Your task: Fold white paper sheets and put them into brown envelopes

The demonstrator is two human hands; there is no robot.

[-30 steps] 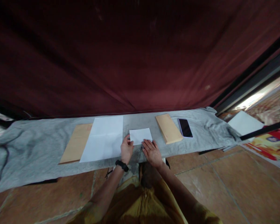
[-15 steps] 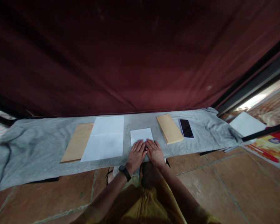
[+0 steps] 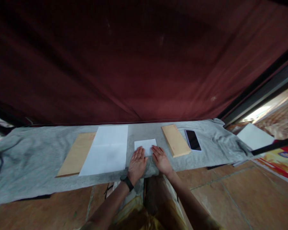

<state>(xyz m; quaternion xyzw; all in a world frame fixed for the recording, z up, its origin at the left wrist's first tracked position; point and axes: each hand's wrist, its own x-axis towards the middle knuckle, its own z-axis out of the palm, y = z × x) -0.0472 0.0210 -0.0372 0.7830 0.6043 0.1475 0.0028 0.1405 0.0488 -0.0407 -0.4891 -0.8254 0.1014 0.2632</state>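
A small folded sheet of white paper (image 3: 146, 144) lies flat on the grey cloth in front of me. My left hand (image 3: 137, 163) rests with its fingers laid flat on the paper's near left part. On the near right part lie the outstretched fingertips of my right hand (image 3: 160, 158). Both hands are open, palms down, a little apart from each other. Left of them are large white sheets (image 3: 108, 150), partly over a brown envelope (image 3: 75, 155). To the right sits a stack of narrow brown envelopes (image 3: 175, 140).
A phone (image 3: 193, 140) lies right of the envelope stack. Grey cloth (image 3: 38, 153) covers the long, narrow bench. Behind it hangs a dark red curtain (image 3: 144, 80). A black metal frame bar (image 3: 261, 92) stands at the right, above tiled floor (image 3: 220, 195).
My hands have moved apart from each other, sliding outward along the small paper's near edge. The whole scene sits slightly lower in view.
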